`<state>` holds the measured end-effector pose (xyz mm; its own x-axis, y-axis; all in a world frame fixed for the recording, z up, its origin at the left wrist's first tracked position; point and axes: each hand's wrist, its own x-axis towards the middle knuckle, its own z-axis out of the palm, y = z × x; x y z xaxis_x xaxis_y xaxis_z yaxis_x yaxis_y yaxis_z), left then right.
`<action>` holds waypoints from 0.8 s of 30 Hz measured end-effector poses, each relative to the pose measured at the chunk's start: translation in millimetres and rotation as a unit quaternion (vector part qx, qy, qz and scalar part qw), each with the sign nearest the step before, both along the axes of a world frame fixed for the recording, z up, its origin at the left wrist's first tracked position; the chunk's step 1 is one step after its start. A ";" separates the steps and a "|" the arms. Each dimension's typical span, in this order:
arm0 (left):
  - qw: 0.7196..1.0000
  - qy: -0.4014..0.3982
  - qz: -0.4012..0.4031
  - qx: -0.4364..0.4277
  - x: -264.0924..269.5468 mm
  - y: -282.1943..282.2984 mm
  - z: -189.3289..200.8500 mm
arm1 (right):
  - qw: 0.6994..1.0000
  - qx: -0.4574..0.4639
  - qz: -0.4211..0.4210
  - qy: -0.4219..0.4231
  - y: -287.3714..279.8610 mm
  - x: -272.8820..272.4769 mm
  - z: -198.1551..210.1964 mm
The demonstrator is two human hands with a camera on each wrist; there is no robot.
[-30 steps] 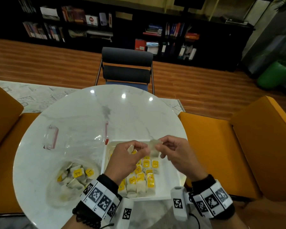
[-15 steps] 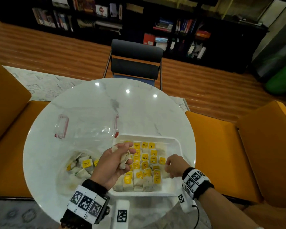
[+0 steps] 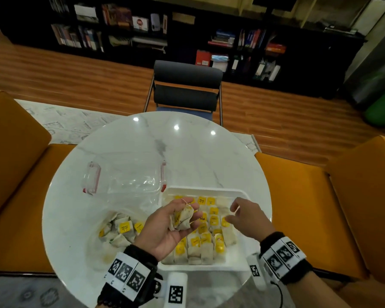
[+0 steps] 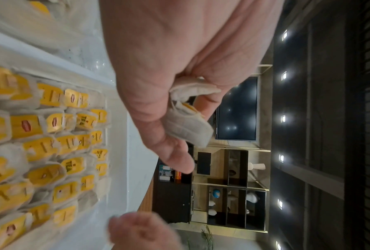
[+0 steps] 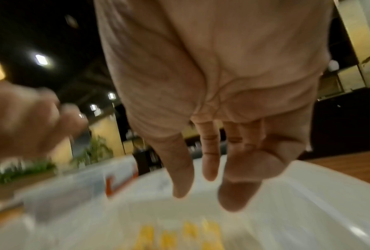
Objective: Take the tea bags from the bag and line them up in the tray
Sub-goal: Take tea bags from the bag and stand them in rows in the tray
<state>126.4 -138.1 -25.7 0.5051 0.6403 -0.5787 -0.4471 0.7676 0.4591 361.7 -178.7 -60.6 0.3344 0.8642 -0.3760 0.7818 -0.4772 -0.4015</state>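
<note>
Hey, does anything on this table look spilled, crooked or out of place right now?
Nothing spilled. The tea bags in the white tray sit in uneven rows, some tags tilted or overlapping. A clear lid lies off to the side. The left hand holds a small bunch of tea bags.

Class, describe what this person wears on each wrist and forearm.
Both bare hands, left hand and right hand, have black wristbands wrapped in white strips of black square markers. White camera blocks with similar markers sit at each wrist; a black cable trails from the right.
</note>
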 end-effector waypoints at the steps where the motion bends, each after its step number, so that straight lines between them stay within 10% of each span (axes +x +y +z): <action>1: 1.000 -0.006 0.000 -0.004 3.2 -0.1 1.1 | 0.998 0.060 0.004 0.029 -2.0 -4.9 18.4; 6: 1.000 -0.022 -0.017 -0.007 22.1 -3.2 2.3 | 0.968 0.190 0.043 0.158 -17.6 -42.4 83.2; 24: 0.997 -0.048 -0.063 0.011 39.0 -14.0 9.8 | 0.927 0.222 -0.021 0.302 -27.9 -52.9 85.1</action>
<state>165.4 -152.0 -15.9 0.6348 0.5805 -0.5099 -0.3913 0.8106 0.4357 308.8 -206.5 24.5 0.2157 0.9695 -0.1168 0.3343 -0.1857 -0.9240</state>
